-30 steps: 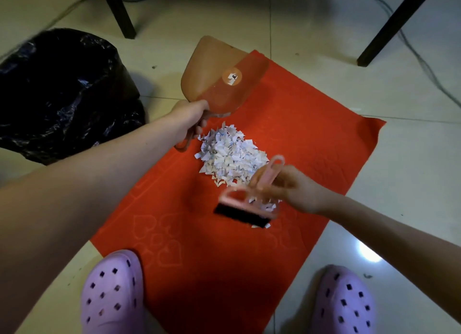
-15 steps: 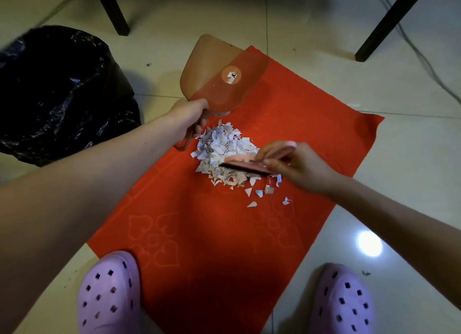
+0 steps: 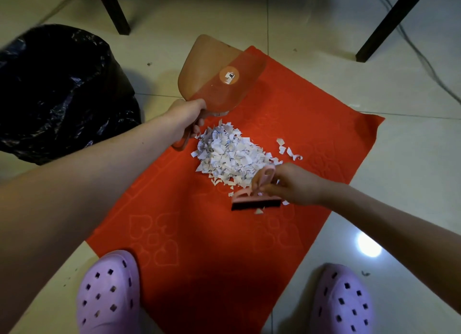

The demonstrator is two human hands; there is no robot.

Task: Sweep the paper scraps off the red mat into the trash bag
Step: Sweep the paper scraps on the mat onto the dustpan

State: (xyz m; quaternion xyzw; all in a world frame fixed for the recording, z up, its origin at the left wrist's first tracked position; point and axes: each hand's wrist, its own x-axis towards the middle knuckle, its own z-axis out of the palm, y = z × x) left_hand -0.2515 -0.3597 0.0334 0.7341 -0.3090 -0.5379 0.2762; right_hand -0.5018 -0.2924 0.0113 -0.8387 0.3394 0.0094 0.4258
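From the head camera, a flat red felt mat [image 3: 224, 246] with pressed heart shapes is seen lying on the pale tiled floor [image 3: 411, 159]. A heap of small white paper scraps [image 3: 229, 156] is piled near the middle of the mat. A few loose scraps [image 3: 287, 150] are spread just to the right of the heap, and some more lie by the brush.

A clear brown plastic dustpan [image 3: 217, 81] is held by its handle in the left hand [image 3: 188, 120], whose fingers are wrapped tight around it. The dustpan is tilted up at the far left edge of the mat, partly over the floor, and its lower end is just beside the heap. A round orange sticker [image 3: 229, 75] is stuck on the dustpan.

A small pink hand brush with black bristles [image 3: 257, 196] is gripped by its loop handle in the right hand [image 3: 291, 184]. The bristles are pressed down on the mat at the near right side of the heap.

A crumpled black plastic trash bag [image 3: 57, 91] is set on the floor to the left of the mat, near the dustpan but apart from it. No scraps can be seen in it from here.

Two purple holed clogs [image 3: 108, 296] are seen at the bottom, the left one touching the mat's edge. Dark furniture legs [image 3: 112, 9] and a grey cable [image 3: 421, 56] are seen at the top.
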